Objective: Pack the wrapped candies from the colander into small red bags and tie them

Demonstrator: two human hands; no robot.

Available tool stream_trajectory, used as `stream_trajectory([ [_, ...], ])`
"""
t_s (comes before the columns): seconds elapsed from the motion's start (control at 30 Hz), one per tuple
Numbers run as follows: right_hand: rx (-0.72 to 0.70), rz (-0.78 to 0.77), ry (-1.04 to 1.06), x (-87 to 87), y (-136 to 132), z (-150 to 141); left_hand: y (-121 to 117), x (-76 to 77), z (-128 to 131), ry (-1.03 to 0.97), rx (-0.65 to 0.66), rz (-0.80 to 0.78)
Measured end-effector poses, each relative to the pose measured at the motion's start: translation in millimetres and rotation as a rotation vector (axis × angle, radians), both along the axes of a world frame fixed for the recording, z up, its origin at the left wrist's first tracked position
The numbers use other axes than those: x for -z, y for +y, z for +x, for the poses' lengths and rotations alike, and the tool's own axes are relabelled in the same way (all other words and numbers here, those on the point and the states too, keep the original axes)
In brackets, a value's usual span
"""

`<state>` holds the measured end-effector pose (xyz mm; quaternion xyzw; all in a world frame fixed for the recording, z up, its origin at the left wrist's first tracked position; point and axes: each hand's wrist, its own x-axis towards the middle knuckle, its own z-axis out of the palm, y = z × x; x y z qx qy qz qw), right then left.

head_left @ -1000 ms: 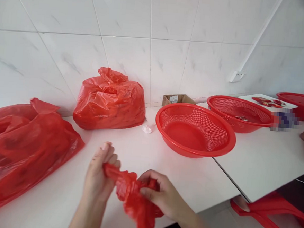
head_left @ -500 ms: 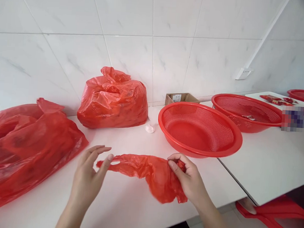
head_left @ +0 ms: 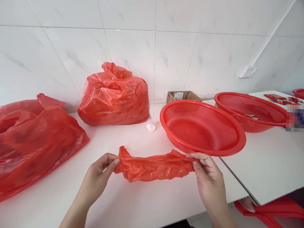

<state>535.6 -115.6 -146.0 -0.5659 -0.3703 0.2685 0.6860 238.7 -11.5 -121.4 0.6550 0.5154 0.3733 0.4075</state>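
A crumpled red plastic bag (head_left: 153, 168) is stretched sideways just above the white table. My left hand (head_left: 101, 174) pinches its left end between thumb and fingers. At the opposite end, my right hand (head_left: 210, 177) grips the bag near its upper corner. Beyond my right hand stands a red perforated plastic basket (head_left: 200, 131), with nothing visible inside. A small whitish crumpled piece (head_left: 151, 126) lies on the table between the basket and a full red bag (head_left: 114, 97).
Another full red bag (head_left: 32, 147) fills the table's left side. Farther right are a second red basket (head_left: 248, 110) with small items in it, and a white tray (head_left: 259, 97) with red packets. A cardboard box (head_left: 183, 95) sits by the tiled wall. A red stool (head_left: 270, 212) stands below.
My left hand, formerly spread beside the bag's handle, now pinches the bag. The bag has been turned and drawn out lengthwise, and my right hand has moved right.
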Motion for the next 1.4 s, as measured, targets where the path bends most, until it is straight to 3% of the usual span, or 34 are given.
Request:
stream_trajectory([
  [0.13,0.087,0.087,0.146,-3.5,-1.7,9.8,7.1,2.6,-22.3,-0.155,-0.318,0.036],
  [0.2,0.076,0.091,0.185,-9.6,-1.7,6.6,-0.9,-3.0,-17.9,-0.126,-0.362,0.077],
  [0.27,0.023,0.033,0.134,-16.1,-1.2,-5.5,-17.2,-9.2,1.2,-0.039,-0.228,0.145],
  [0.33,-0.058,-0.026,0.067,-21.8,0.5,-23.4,-35.7,-11.3,29.2,0.022,0.055,0.176],
  [0.4,-0.133,-0.054,0.044,-26.5,3.5,-39.4,-48.4,-8.1,54.6,0.057,0.319,0.113],
  [0.47,-0.173,-0.056,0.075,-30.0,7.2,-46.7,-50.8,-2.9,66.8,0.043,0.365,0.004],
  [0.63,-0.122,-0.032,0.223,-33.1,14.0,-39.2,-39.4,-2.7,55.5,-0.165,0.139,-0.129],
  [0.8,-0.236,-0.053,0.133,-32.6,18.3,-57.6,-51.9,-5.5,73.5,-0.293,0.428,-0.297],
  [0.9,-0.286,-0.07,0.094,-31.1,19.9,-62.4,-50.3,-3.0,79.0,-0.334,0.357,-0.324],
  [1.13,-0.233,-0.1,0.107,-18.4,22.5,-42.0,-21.3,-0.4,48.9,-0.44,0.227,-0.378],
  [1.4,-0.135,-0.066,0.059,-4.4,26.4,-27.4,-11.9,10.2,37.1,-0.633,0.037,-0.432],
])
